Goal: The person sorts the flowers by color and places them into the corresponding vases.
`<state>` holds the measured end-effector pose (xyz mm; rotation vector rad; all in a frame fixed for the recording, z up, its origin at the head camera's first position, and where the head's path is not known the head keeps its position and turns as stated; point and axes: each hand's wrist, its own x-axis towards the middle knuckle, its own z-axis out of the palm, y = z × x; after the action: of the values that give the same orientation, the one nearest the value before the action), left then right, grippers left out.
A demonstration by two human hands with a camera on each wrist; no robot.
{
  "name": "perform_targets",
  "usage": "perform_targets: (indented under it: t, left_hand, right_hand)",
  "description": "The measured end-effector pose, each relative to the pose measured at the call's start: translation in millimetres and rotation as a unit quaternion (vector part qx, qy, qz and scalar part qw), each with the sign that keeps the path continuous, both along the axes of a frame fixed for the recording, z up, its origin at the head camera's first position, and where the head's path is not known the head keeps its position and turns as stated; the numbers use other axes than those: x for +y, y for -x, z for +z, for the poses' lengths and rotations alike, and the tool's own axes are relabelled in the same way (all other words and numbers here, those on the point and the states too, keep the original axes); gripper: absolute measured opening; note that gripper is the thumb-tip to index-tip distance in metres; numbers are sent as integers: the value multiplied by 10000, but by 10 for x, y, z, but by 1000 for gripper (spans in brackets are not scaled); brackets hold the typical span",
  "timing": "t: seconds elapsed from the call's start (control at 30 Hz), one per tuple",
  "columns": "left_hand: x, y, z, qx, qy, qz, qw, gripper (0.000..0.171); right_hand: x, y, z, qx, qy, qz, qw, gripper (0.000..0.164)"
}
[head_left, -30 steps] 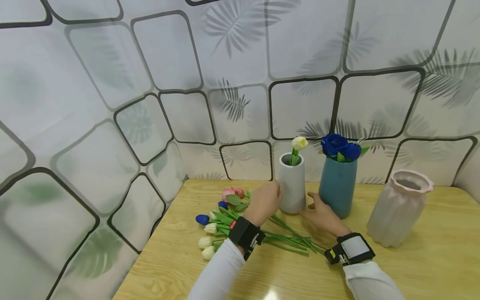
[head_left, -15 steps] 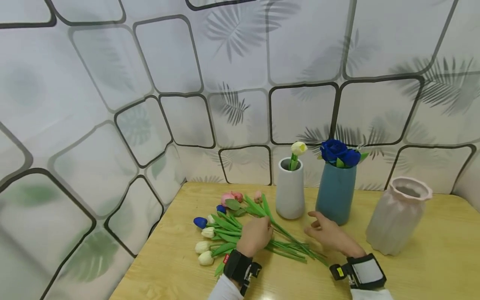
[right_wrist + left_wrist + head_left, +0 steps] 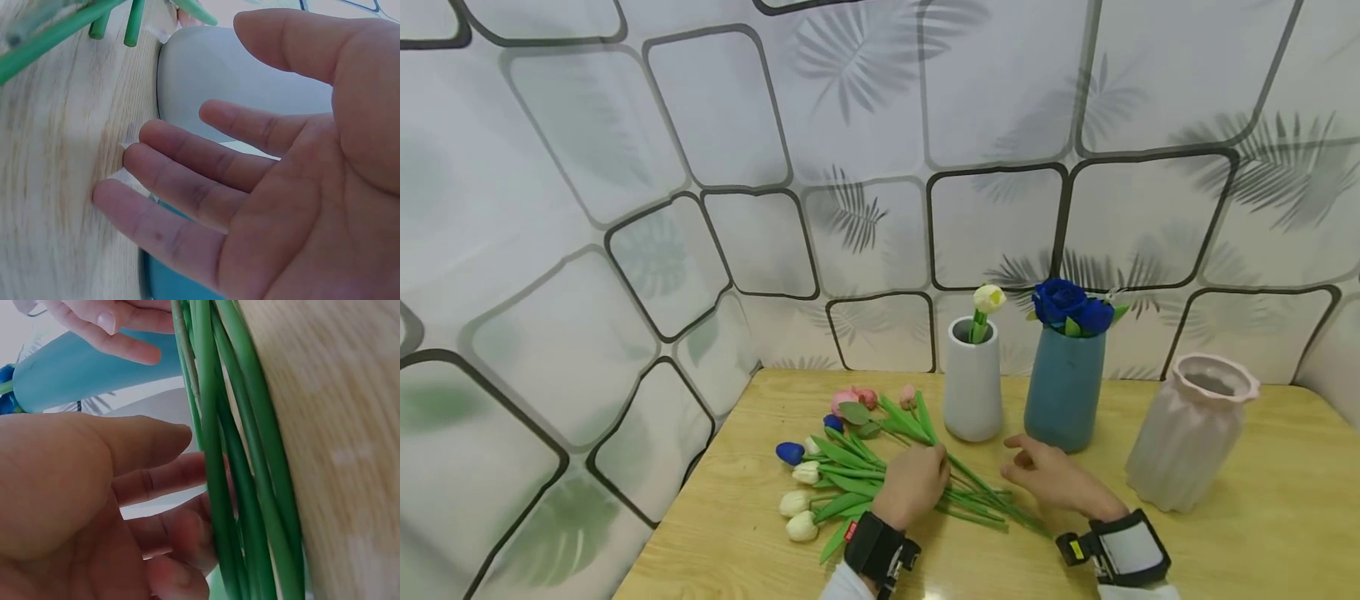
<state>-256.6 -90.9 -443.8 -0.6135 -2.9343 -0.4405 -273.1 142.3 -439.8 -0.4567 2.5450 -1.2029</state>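
Observation:
My left hand [image 3: 913, 483] is over the green stems of a bunch of artificial tulips [image 3: 850, 485] lying on the table. Close up, its thumb reaches beside the stems [image 3: 250, 481] and its bent fingers extend behind them, with a gap between thumb and index finger. My right hand [image 3: 1060, 482] holds nothing; its fingers [image 3: 181, 147] are spread and relaxed near the stem ends, in front of the vases. One white tulip [image 3: 988, 298] stands in the white vase [image 3: 973, 400]. Blue roses [image 3: 1060, 302] fill the blue vase [image 3: 1066, 392].
A pale pink ruffled vase [image 3: 1187, 442] stands at the right of the wooden table [image 3: 722, 533]. Pink flowers [image 3: 845, 403] and blue tulip heads [image 3: 790, 452] lie at the bunch's left end. Patterned cloth [image 3: 865, 108] hangs behind and to the left.
My left hand has come away from the white vase and down to the tulip stems. My right hand has drawn slightly back from the vases. The white tulip stays in its vase.

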Motion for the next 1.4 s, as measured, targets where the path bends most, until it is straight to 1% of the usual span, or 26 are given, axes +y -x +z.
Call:
perform_targets:
  t: [0.1, 0.17, 0.27, 0.3, 0.37, 0.43, 0.53, 0.6, 0.63, 0.73, 0.77, 0.8, 0.87, 0.93, 1.0, 1.07, 1.1, 1.17, 1.23, 1.3, 1.4]
  left_hand:
    - [-4, 1, 0, 36, -154, 1, 9999, 23]
    - [-10, 11, -8, 2, -368, -6, 9993, 24]
    - [-19, 48, -25, -278, -931, 44, 9953, 29]
    - [-22, 61, -30, -422, -1164, 89, 9923, 31]
    - [-28, 83, -37, -592, -1575, 181, 9856, 33]
    - [-28, 101, -36, -560, -1831, 321, 9810, 36]
    - [-34, 109, -27, -341, -2076, 520, 9762, 40]
    - [-45, 112, -18, -308, -2297, 668, 9705, 44]
    - [-56, 112, -15, -324, -2438, 713, 9667, 46]
    - [-97, 114, -12, -572, -2809, 798, 9547, 50]
    - [-112, 118, -15, -625, -2885, 807, 9520, 51]
    - [-126, 122, -18, -658, -2928, 811, 9504, 52]
    - [-153, 132, -24, -732, -2922, 833, 9499, 53]
    - [-180, 143, -31, -806, -2940, 846, 9486, 49]
    - [-205, 149, -32, -870, -2971, 842, 9471, 37]
    - [-226, 149, -35, -939, -3047, 797, 9444, 20]
    - [-234, 149, -34, -962, -3084, 751, 9434, 17]
    - [-246, 145, -31, -926, -3080, 667, 9445, 19]
    - [-252, 142, -30, -882, -3015, 611, 9474, 33]
    - [-252, 143, -26, -863, -2953, 612, 9495, 43]
    - [-249, 143, -18, -853, -2947, 661, 9495, 44]
  right_hand:
    - [1, 2, 13, 12, -17, 6, 10000, 50]
    - [8, 3, 15, 38, -24, 47, 10000, 49]
    - [18, -1, 14, 16, 19, 72, 10000, 49]
    - [23, 0, 9, 34, 29, 101, 9999, 49]
    - [29, -1, 3, 38, 52, 131, 9999, 50]
    - [33, 2, -2, 45, 48, 145, 9999, 50]
    - [36, 11, -5, 58, 14, 136, 9999, 50]
    - [40, 22, -11, 55, -12, 155, 9999, 50]
    - [40, 26, -13, 47, -23, 140, 9999, 50]
    - [45, 30, -15, 31, -17, 146, 9999, 50]
    - [48, 31, -19, 50, -15, 173, 9998, 50]
    - [49, 29, -18, 45, -3, 167, 9999, 50]
    - [51, 22, -17, 35, 28, 172, 9998, 50]
    - [56, 20, -19, 37, 40, 219, 9997, 50]
    - [55, 17, -10, -27, 73, 168, 9998, 51]
    - [58, 21, -10, -28, 64, 185, 9998, 51]
    - [58, 20, -9, -45, 65, 167, 9998, 51]
    - [56, 18, -5, -68, 70, 120, 9999, 51]
    - [55, 16, -5, -62, 55, 119, 9999, 52]
    - [50, 9, -2, -106, 65, 71, 9999, 51]
    - [44, 4, 3, -147, 65, 41, 9999, 51]
